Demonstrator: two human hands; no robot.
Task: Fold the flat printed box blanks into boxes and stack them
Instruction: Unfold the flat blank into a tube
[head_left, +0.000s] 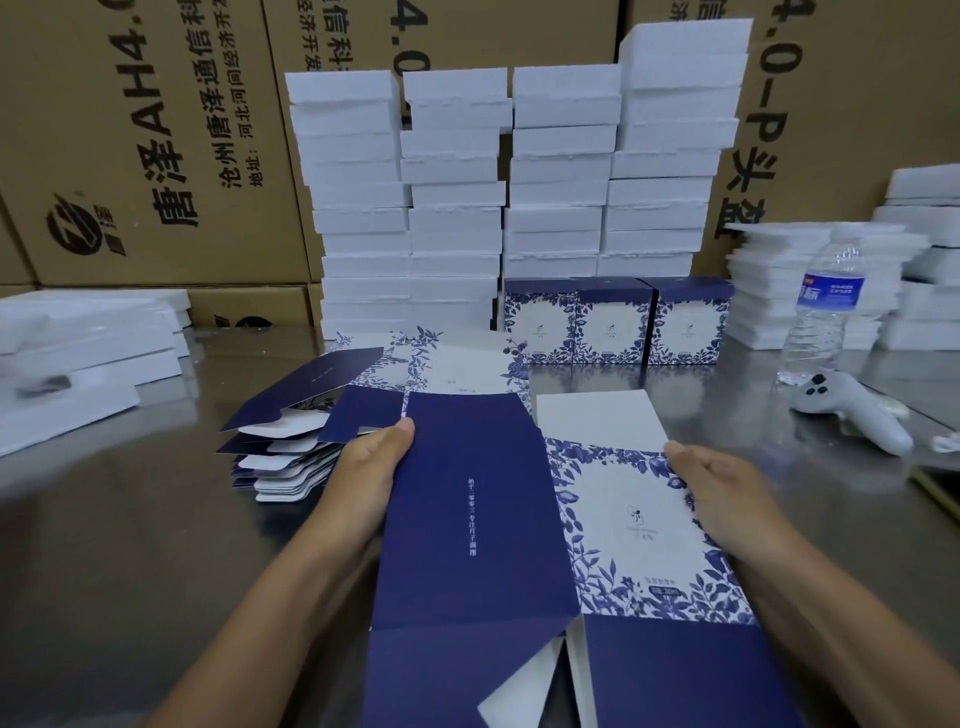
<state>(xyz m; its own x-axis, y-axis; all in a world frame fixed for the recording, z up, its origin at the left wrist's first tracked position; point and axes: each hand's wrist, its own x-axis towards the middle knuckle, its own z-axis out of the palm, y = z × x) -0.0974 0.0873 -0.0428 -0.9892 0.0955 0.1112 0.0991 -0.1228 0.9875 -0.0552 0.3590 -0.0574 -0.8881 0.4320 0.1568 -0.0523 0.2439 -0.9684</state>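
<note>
Forearms stretched forward, left hand and right hand pinch the box blank sideways, thumbs on top.

On the bench: box blank front centre; pile of flat blanks behind it, left; three folded boxes farther back; foam stacks behind them; bottle and controller right.
</note>
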